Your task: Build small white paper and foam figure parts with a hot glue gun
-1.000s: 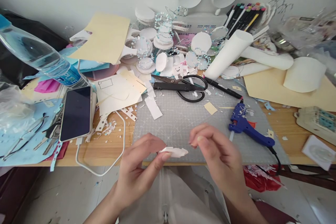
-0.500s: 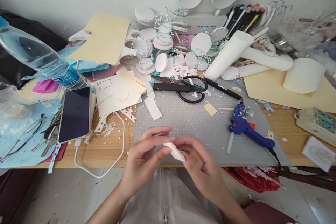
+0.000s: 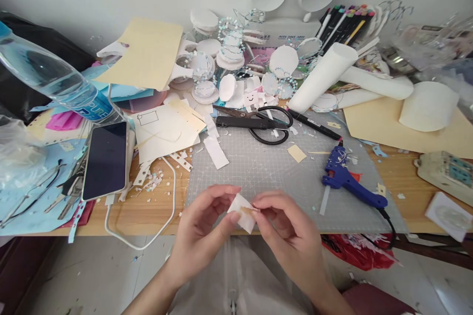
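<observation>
Between both hands, over the near edge of the grey cutting mat (image 3: 258,172), is a small folded white paper piece (image 3: 239,203) with a tan mark across its face. My left hand (image 3: 205,231) pinches its left side between thumb and fingers. At its right edge, my right hand (image 3: 288,236) has thumb and fingertips closed on the paper. Beyond the hands lie black-handled scissors (image 3: 271,139), a black utility knife (image 3: 240,123), a black pen (image 3: 316,125) and a small cream paper rectangle (image 3: 296,153). A white paper strip (image 3: 216,152) lies nearer the left hand.
A blue glue gun (image 3: 351,189) with a cable lies at right. On the left are a phone (image 3: 106,161), white cable (image 3: 174,192) and water bottle (image 3: 55,76). White paper rolls (image 3: 321,78), beaded white crafts (image 3: 231,51) and markers (image 3: 345,24) crowd the back.
The white paper piece has turned from nearly edge-on to show its broad face and tan mark. My right fingers have come in to its right edge; my left hand has lowered slightly.
</observation>
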Motion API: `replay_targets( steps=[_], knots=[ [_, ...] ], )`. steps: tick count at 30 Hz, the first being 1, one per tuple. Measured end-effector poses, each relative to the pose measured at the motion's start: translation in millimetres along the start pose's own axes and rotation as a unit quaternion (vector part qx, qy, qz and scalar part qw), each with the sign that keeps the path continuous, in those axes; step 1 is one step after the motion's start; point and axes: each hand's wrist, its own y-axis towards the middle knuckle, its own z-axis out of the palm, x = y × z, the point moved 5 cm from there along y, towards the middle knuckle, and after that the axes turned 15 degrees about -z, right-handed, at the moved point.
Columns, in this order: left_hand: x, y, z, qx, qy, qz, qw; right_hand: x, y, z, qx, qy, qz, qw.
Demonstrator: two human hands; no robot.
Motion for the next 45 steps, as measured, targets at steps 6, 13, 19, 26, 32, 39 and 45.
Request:
replay_targets(
  steps=[6,13,19,26,32,39,45],
  knots=[
    [4,-2,-2.4,-0.052,0.031,-0.011,0.998,-2,1,-3,0.002,-0.042,-0.009,0.999],
    [2,-4,-2.3,-0.062,0.126,0.016,0.990,-2,7,4,0.054,-0.101,-0.023,0.993],
    [-5,-1,5.8,0.020,0.232,0.054,0.971,-17,0,8,0.015,-0.004,0.110,0.994],
    [-4,6,7.4,0.012,0.285,0.088,0.954,-28,-5,13,0.018,0.057,0.178,0.982],
    [4,16,-2.4,-0.016,0.327,0.072,0.942,-12,-2,-44,-0.069,-0.166,0.051,0.982],
    [17,28,-15.2,-0.023,0.342,0.058,0.938,-29,-7,-154,-0.015,-0.604,-0.014,0.796],
    [21,33,-20.1,-0.025,0.334,0.077,0.939,-50,-13,-165,0.068,-0.686,0.031,0.723]
  ],
)
